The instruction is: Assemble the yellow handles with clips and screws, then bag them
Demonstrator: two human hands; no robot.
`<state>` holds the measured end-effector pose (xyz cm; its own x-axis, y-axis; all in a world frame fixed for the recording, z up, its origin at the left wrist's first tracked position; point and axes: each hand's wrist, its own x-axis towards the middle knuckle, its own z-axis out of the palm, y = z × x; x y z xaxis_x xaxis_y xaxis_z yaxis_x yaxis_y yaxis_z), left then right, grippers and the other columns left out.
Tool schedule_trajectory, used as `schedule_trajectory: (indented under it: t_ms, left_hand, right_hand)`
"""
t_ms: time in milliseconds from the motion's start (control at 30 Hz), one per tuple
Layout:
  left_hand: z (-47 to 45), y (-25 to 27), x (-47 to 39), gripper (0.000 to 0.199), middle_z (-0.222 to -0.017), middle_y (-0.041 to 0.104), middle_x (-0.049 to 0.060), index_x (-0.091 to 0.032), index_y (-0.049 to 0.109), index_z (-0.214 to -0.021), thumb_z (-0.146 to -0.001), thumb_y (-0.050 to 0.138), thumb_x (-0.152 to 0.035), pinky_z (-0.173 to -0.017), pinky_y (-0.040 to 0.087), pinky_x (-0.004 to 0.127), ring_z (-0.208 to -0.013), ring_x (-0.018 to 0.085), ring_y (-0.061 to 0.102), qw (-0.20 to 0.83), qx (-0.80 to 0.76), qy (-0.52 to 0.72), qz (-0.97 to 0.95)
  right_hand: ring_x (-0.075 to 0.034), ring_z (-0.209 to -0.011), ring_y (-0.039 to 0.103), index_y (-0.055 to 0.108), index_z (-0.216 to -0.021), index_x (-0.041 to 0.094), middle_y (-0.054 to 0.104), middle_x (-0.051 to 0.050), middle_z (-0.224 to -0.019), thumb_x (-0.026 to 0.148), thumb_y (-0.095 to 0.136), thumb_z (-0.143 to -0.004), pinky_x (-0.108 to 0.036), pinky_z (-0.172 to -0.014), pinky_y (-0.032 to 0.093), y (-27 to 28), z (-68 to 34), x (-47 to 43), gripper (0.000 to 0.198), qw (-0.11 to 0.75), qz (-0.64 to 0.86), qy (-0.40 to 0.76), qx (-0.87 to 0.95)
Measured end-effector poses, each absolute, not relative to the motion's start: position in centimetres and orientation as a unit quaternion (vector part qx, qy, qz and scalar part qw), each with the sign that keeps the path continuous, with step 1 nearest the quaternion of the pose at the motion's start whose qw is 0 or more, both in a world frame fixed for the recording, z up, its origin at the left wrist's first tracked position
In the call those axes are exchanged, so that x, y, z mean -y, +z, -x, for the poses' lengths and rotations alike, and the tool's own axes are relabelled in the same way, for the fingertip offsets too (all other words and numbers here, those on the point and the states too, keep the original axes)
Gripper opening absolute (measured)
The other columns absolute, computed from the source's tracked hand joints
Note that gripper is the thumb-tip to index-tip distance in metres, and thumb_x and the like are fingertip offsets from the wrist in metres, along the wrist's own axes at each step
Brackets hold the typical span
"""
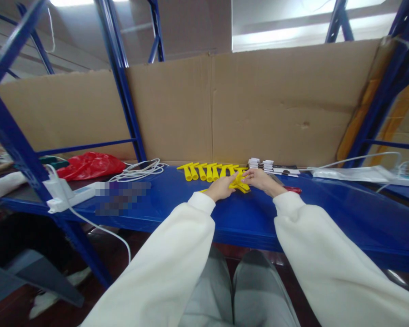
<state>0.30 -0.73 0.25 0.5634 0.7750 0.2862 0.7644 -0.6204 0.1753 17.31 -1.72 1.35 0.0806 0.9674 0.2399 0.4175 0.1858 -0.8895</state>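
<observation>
Several yellow plastic pieces (209, 173), each a short open tube with a thin flat arm, stand in a row at the back of the blue shelf table. In front of the row's right end, my left hand (221, 188) is closed on another yellow plastic piece (240, 186). My right hand (261, 180) grips the same piece from the other side with bent fingers; its fingertips partly cover it. Beside my right wrist lies a red-handled tool (293, 189), mostly hidden by the hand. White stacked parts (261, 163) sit just behind that hand.
Left of the row lie a coiled white cable (139, 170), a red plastic bag (92, 165), a pixelated patch (122, 197) and a white power strip (85, 193). Another white strip (354, 173) is at right. Cardboard (276, 104) walls the back; blue posts (121, 81) frame it. Another person's sleeve (3, 187) shows far left.
</observation>
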Motion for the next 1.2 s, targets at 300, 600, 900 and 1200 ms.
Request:
schedule_trajectory:
  t_ms: [300, 600, 900, 1200]
  left_hand:
    - [-0.3, -0.3, -0.1, 0.06, -0.137, 0.063, 0.008, -0.025, 0.046, -0.149, -0.091, 0.061, -0.022, -0.105, 0.044, 0.031, -0.127, 0.023, 0.058, 0.0, -0.404, 0.174, -0.898]
    - [-0.5, -0.2, 0.2, 0.045, -0.116, 0.069, 0.01, -0.023, 0.061, -0.137, -0.093, 0.054, -0.018, -0.098, 0.049, 0.032, -0.111, 0.023, 0.065, -0.071, -0.38, 0.158, -0.909]
    - [-1.1, -0.1, 1.2, 0.045, -0.117, 0.066, 0.01, -0.024, 0.059, -0.138, -0.095, 0.048, -0.015, -0.095, 0.051, 0.033, -0.11, 0.022, 0.064, -0.122, -0.332, 0.158, -0.922]
    - [-1.4, 0.2, 2.5, 0.048, -0.116, 0.062, 0.01, -0.03, 0.048, -0.147, -0.1, 0.039, -0.02, -0.09, 0.053, 0.031, -0.108, 0.022, 0.064, -0.169, -0.321, 0.113, -0.925]
  right_hand:
    - [-0.011, -0.061, 0.058, 0.062, -0.073, 0.016, 0.064, 0.0, -0.067, 0.007, 0.072, -0.067, -0.023, -0.059, 0.047, 0.6, -17.8, 1.0, 0.014, 0.431, 0.588, 0.177, 0.661]
    - [-0.011, -0.062, 0.057, 0.059, -0.069, 0.018, 0.061, 0.002, -0.064, 0.007, 0.068, -0.068, -0.023, -0.062, 0.049, 0.7, -18.9, -0.2, 0.014, 0.477, 0.583, 0.155, 0.639]
    - [-0.009, -0.053, 0.046, 0.057, -0.061, 0.018, 0.053, 0.004, -0.054, 0.016, 0.07, -0.071, -0.021, -0.05, 0.035, 1.1, -20.0, 1.1, 0.016, 0.419, 0.618, 0.304, 0.592]
    - [-0.008, -0.051, 0.043, 0.054, -0.059, 0.018, 0.052, 0.004, -0.052, 0.016, 0.074, -0.067, -0.021, -0.05, 0.035, 0.3, -21.3, 0.2, 0.022, 0.432, 0.547, 0.431, 0.573]
